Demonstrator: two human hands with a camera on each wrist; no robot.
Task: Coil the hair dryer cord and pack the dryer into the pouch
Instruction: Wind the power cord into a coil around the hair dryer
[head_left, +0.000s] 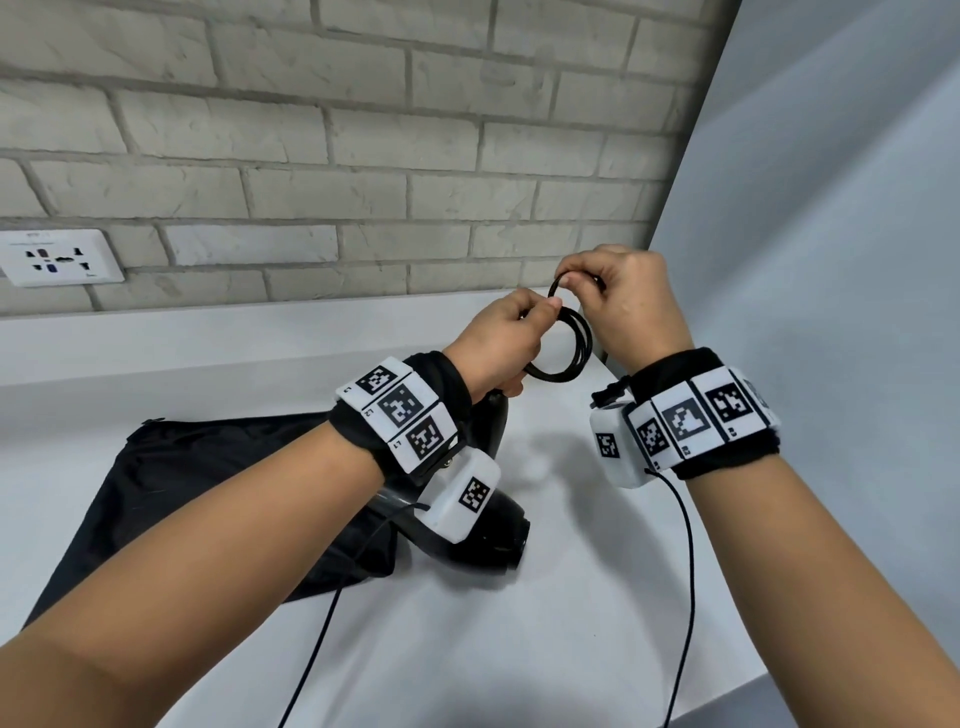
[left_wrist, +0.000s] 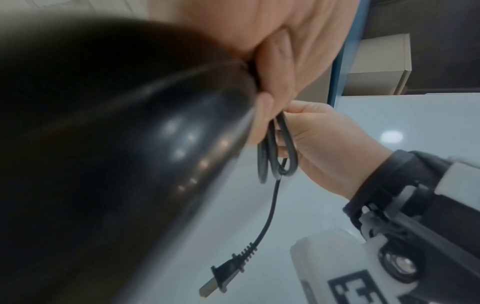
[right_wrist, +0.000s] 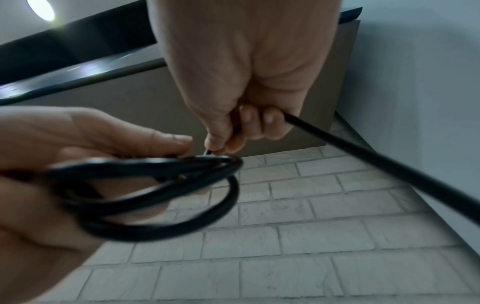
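My left hand (head_left: 524, 322) grips several black cord loops (head_left: 566, 348) together with the end of the hair dryer's handle (head_left: 491, 421). The dryer's black body (head_left: 493, 530) sits below my left wrist, over the pouch's right edge. My right hand (head_left: 582, 280) pinches the cord just above the loops. In the right wrist view my right hand's fingers (right_wrist: 249, 123) curl round the cord (right_wrist: 376, 162), beside the coil (right_wrist: 155, 185) in my left hand (right_wrist: 78, 154). In the left wrist view the plug (left_wrist: 226, 273) trails below the loops (left_wrist: 272, 152), next to the handle (left_wrist: 130, 144).
The black pouch (head_left: 208, 493) lies flat on the white table (head_left: 571, 597), left of the dryer. A brick wall with a socket plate (head_left: 62, 257) stands behind. A pale panel (head_left: 831, 260) closes the right side. The table's front right edge (head_left: 727, 696) is near.
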